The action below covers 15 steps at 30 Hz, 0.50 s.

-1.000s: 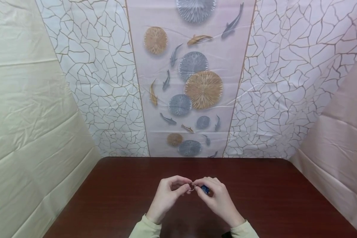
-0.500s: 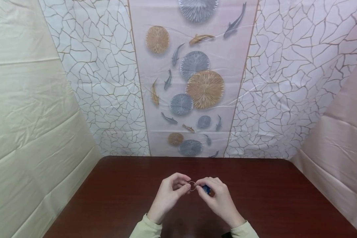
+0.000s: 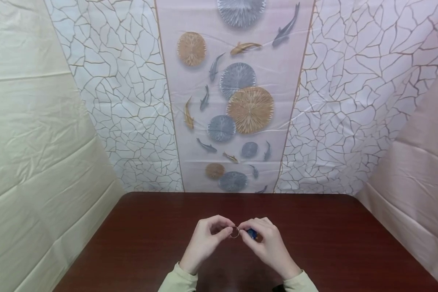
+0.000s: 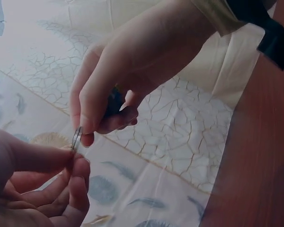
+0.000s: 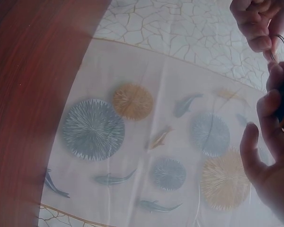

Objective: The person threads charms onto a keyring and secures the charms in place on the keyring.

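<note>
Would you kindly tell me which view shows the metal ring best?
The head view: the metal ring appears as a full loop between both hands. The left wrist view shows it edge-on; the right wrist view catches only a thin arc.

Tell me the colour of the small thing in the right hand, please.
Dark blue, seen best in the head view.

We see a small staged recording booth rather than a lived-in room. A dark red-brown tabletop (image 3: 131,243) is enclosed on three sides by hung sheets: a creased cream sheet (image 3: 33,134) at left, a pinkish sheet (image 3: 416,186) at right, and a backdrop (image 3: 237,101) printed with crackle lines, fish and round discs.
</note>
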Motion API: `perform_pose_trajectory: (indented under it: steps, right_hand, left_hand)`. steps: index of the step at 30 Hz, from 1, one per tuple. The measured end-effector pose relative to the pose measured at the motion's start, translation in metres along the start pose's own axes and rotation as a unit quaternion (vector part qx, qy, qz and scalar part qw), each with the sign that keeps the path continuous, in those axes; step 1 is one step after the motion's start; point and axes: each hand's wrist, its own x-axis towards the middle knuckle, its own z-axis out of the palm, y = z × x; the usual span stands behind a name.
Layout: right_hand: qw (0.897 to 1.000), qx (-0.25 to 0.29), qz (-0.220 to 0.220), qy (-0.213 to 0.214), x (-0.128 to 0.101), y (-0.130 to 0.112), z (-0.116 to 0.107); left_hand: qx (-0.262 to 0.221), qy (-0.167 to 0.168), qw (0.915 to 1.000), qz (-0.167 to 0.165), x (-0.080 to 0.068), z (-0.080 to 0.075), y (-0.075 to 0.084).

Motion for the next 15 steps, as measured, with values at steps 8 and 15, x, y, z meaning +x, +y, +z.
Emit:
perform_pose_trajectory:
  steps: [8,15]
  right_hand:
    - [0.999,-0.012,0.032,0.012,0.0007,-0.0009,-0.0014]
    - [1.0,-0.001,-0.017,-0.021,-0.0005,0.0016,-0.0032]
  left_hand:
    - [-0.104,0.038,0.9931,-0.04,0.001,0.003,0.0018]
    - [-0.035,0.002,0.9992,-0.02,-0.0006,0.0003,-0.0027]
